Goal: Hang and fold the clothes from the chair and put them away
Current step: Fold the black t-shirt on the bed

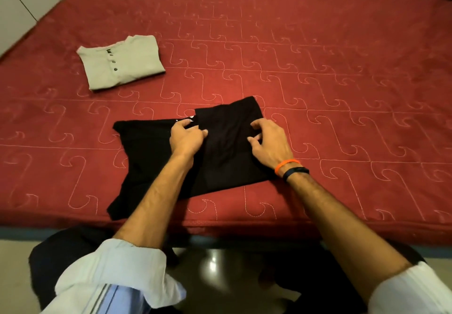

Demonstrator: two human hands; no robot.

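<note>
Two garments on the bed (318, 57), which has a red quilted cover. One black shirt (151, 157), partly folded, lies near the bed's front edge; a small white tag shows at its collar, no text legible. One light grey henley shirt (122, 61), already folded, four buttons visible, lies well apart to the back left with a dark neck label, unreadable.

Left hand (184, 137): fingers curled, grip pinching black fabric near the collar. Right hand (269, 140): fingers bent, grip pinching the folded-over panel at its right edge. Right wrist carries two bands, one orange band (285, 165) and one dark band (296, 172). Both white sleeves are rolled up.
</note>
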